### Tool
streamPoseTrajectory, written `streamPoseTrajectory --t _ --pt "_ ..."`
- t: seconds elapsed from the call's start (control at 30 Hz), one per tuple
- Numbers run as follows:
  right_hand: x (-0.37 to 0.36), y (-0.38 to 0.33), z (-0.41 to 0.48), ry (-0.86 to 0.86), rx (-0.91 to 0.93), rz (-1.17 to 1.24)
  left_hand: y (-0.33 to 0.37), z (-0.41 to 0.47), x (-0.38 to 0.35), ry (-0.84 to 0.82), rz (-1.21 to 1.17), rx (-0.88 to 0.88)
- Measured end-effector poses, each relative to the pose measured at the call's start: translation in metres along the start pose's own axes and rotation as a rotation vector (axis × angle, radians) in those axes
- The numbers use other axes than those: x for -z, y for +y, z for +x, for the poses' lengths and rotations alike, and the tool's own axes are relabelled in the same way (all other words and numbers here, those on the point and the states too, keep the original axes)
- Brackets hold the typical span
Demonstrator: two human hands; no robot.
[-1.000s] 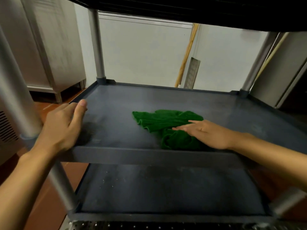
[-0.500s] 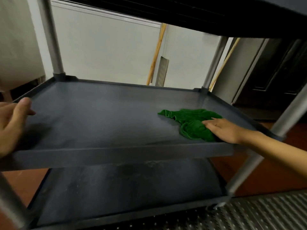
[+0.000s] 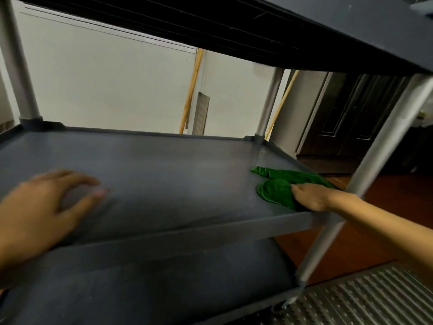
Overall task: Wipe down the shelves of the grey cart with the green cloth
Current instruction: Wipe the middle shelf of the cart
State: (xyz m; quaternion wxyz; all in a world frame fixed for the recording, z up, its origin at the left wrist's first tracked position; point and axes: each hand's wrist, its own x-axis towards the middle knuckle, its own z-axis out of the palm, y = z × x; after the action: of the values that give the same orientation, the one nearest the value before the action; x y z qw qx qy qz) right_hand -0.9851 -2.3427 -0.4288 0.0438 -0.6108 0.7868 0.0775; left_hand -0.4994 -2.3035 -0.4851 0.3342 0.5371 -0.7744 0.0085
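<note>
Fingers (image 3: 295,189) of my right hand (image 3: 311,197) are curled down onto the green cloth (image 3: 277,187), pinching a bunched fold of it against the middle shelf (image 3: 164,165) of the grey cart (image 3: 328,26). The cloth lies crumpled at the shelf's right side, close to the front lip and near the right front post (image 3: 375,148), with one tail stretching back toward the far right corner. Most of it sits just left of and beyond my knuckles; a little is tucked under my palm.

My left hand (image 3: 39,212) is at the opposite end, well apart from the cloth, resting over the front left part of the same shelf. Its fingers are spread apart and grip nothing, though the hand is blurred, so I cannot tell how firmly it touches the surface.

Below, the bottom shelf (image 3: 164,277) shows pale smudges. Above, the dark underside of the top shelf fills the upper frame. Behind the cart, two wooden handles (image 3: 191,90) lean against a pale wall (image 3: 105,85), and a dark door (image 3: 356,109) stands to the right. A ridged metal floor plate (image 3: 375,299) lies at lower right.
</note>
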Motion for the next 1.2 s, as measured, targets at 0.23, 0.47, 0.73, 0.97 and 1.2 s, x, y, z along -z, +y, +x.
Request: streamPoseTrajectory --t 0.23,0.47,0.73,0.97,1.2 --pt "0.011 -0.017 -0.005 -0.084 0.083 0.180 0.180 0.065 -0.048 -0.437 -0.219 -0.319" --pt "0.013 -0.024 0.039 -0.068 0.076 0.225 0.204 0.069 -0.111 -0.738 -0.103 -0.431" --pt "0.025 -0.025 0.139 -0.078 0.069 0.253 0.208 0.083 -0.112 -0.920 -0.128 -0.404" --pt "0.027 -0.030 0.206 -0.061 0.033 0.279 0.209 0.112 -0.105 -0.677 -0.272 -0.130" --pt "0.031 -0.040 0.252 -0.035 0.004 0.305 0.190 0.137 -0.139 -0.799 0.222 -0.060"
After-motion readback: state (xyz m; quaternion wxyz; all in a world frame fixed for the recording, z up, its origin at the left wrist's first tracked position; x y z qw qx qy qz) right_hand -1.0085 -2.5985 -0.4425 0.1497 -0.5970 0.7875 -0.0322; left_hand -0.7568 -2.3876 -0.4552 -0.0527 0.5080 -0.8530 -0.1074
